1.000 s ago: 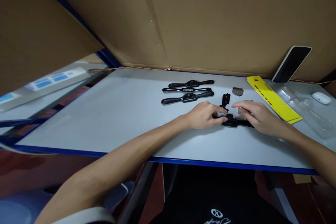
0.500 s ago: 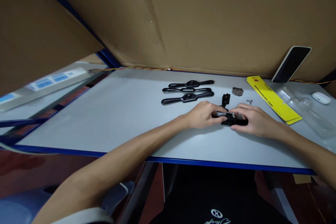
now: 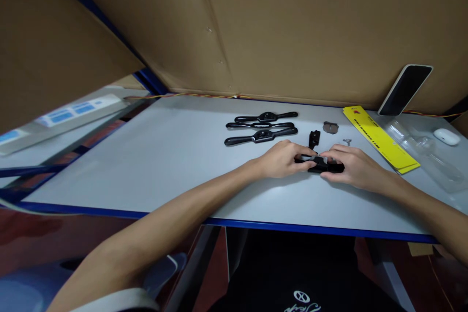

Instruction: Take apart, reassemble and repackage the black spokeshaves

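Note:
A black spokeshave [image 3: 317,165] is held low over the table between my two hands. My left hand [image 3: 287,160] pinches its left end between thumb and fingers. Around its right end my right hand [image 3: 351,165] is closed, thumb and fingers on the black body. Parts of the tool are hidden by my fingers. Just behind it lies a small black metal piece [image 3: 314,139]. Further back are several thin grey blades [image 3: 330,127], and small silver screws [image 3: 347,142] lie near my right fingers. Three black spokeshaves [image 3: 261,135] rest side by side, left of these parts.
To the right lie yellow printed cards [image 3: 382,140], a clear plastic blister pack [image 3: 429,156] and a white earbud case [image 3: 446,137]. A phone [image 3: 405,90] leans against the cardboard wall [image 3: 292,29]. A white power strip [image 3: 62,117] lies at far left.
Hardly anything differs. Both hands keep their grip on the spokeshave, which has shifted or tilted only slightly.

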Motion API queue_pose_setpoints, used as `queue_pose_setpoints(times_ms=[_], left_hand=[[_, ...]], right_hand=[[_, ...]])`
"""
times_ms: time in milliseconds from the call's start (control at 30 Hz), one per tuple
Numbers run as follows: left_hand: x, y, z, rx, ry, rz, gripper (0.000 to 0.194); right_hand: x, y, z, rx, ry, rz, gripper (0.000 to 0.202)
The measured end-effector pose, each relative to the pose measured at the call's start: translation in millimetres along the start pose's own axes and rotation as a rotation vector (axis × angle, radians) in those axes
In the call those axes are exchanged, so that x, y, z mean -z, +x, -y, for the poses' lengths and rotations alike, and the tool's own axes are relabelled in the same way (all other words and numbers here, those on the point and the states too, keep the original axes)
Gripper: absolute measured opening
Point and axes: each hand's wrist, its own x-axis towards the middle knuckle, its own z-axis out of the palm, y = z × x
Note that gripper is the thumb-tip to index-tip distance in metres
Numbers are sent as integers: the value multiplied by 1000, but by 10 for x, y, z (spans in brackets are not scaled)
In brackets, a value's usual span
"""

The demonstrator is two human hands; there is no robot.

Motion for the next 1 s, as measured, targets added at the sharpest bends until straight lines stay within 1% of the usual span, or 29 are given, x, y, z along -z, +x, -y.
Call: queue_pose_setpoints(times_ms=[367,533,900,1000], left_hand=[[-21,-3,7,-8,69,5,40],[-43,-6,26,-13,76,-1,41],[-44,-4,28,-22,95,-6,38],[-53,-2,37,-15,101,-10,39]], right_hand=[[-4,9,-10,7,7,19,19],[21,10,-5,28,7,21,24],[25,20,-31,-22,45,39,27],[34,27,-52,0,37,9,30]])
